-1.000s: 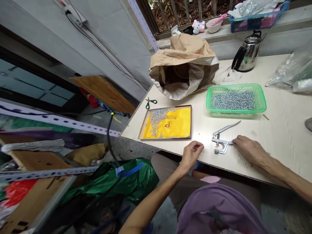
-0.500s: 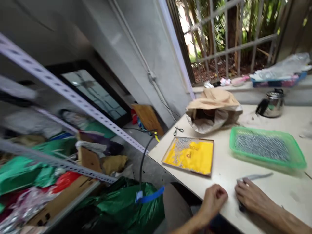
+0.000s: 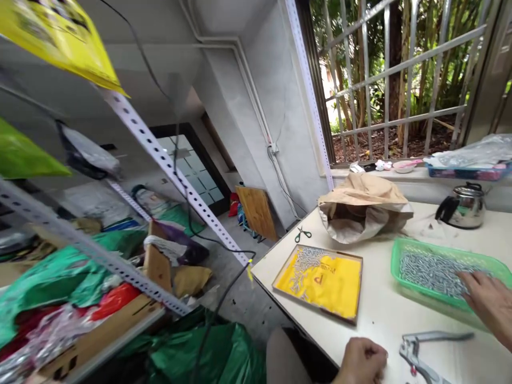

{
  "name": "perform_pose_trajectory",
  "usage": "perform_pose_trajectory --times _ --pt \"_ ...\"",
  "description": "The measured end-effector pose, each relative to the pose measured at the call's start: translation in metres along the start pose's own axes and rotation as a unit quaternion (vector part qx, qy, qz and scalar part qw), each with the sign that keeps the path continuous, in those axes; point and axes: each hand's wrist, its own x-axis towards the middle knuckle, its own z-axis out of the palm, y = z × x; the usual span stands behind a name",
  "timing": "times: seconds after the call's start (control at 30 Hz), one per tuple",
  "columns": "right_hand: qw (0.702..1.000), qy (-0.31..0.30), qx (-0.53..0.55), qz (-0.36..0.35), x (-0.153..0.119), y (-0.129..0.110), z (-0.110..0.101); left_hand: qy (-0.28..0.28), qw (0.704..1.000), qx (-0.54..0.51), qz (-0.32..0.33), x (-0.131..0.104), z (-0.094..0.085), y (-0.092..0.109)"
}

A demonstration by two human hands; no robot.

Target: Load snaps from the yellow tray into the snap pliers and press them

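My left hand (image 3: 362, 361) rests at the table's front edge with its fingers curled together; what they hold, if anything, is hidden. My right hand (image 3: 490, 304) reaches over the green plastic basket (image 3: 404, 290), fingers stretched out and touching the heap of small silvery metal pieces (image 3: 432, 272), too small to name. Between the hands lie metal hand pliers (image 3: 416, 352) with spread handles, not held. A shallow tray (image 3: 358, 290) with a yellow lining (image 3: 338, 282) lies to the left, elongated metal pieces (image 3: 304, 262) gathered in its far left part.
Behind the tray are small scissors (image 3: 303, 233) and an open brown paper bag (image 3: 366, 205). A steel kettle (image 3: 466, 205) stands at the back right, below the barred window. A green plastic bag (image 3: 216, 346) and a metal shelf frame (image 3: 172, 170) are on the left.
My right hand has let go of the pliers and moved up and right to the basket. My left hand stays curled at the table edge. The view has shifted.
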Motion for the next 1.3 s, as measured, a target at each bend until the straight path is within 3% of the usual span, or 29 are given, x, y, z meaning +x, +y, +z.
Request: perform_pose_trajectory --times 0.07,0.13,0.23,0.3,0.43,0.57,0.97,1.17,1.3 --pt "0.999 -0.043 0.001 0.024 -0.018 -0.011 -0.016 -0.029 0.999 -0.028 -0.004 -0.009 0.003 0.011" --pt "0.988 -0.140 0.050 0.038 -0.045 -0.036 -0.029 -0.044 0.999 -0.031 -0.009 -0.018 0.005 0.021" --pt "0.947 -0.283 0.132 0.078 -0.085 -0.075 -0.044 -0.071 0.996 -0.023 -0.039 -0.021 0.008 0.031" --pt "0.928 -0.322 0.145 0.122 -0.106 -0.091 -0.050 -0.089 0.995 -0.006 -0.046 -0.019 0.013 0.032" --pt "0.926 -0.315 0.110 0.176 -0.132 -0.103 -0.052 -0.094 0.994 0.045 -0.035 -0.020 0.024 0.031" --pt "0.936 -0.292 0.041 0.190 -0.137 -0.104 -0.047 -0.078 0.993 0.082 -0.025 -0.020 0.031 0.032" --pt "0.944 -0.291 0.021 0.152 -0.134 -0.104 -0.038 -0.078 0.977 0.170 -0.104 -0.018 0.031 0.037" --pt "0.959 -0.251 0.049 0.121 -0.132 -0.109 -0.032 -0.089 0.969 0.192 -0.130 -0.017 0.025 0.040" --pt "0.970 -0.220 0.032 0.094 -0.131 -0.111 -0.023 -0.103 0.958 0.193 -0.186 -0.017 0.018 0.045"
